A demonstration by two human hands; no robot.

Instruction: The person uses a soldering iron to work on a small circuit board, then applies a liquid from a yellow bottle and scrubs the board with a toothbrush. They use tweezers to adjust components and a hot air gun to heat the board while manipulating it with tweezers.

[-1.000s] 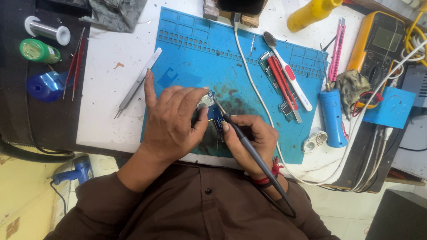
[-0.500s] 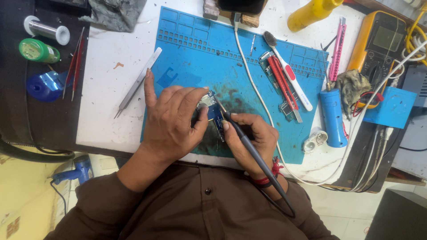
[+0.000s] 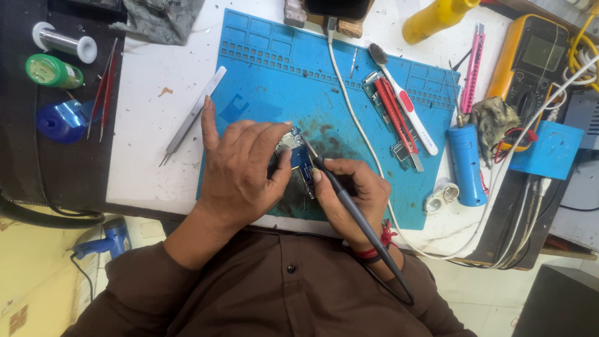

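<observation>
Blue circuit board [image 3: 302, 163] pinched in left hand [image 3: 240, 168] grip; right hand [image 3: 349, 190] grip pinches soldering iron [image 3: 355, 212]

Matt blue rubbery mat [image 3: 268, 81], stained

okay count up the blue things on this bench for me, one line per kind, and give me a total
Blue work mat: 1
Blue circuit board: 1
Blue cylinder tool: 1
Blue box: 1
Blue tape roll: 1
Total: 5

Bare mat [image 3: 274, 81] lies open above the hands; tweezers [image 3: 192, 116] left, cable [image 3: 355, 125] right.
</observation>
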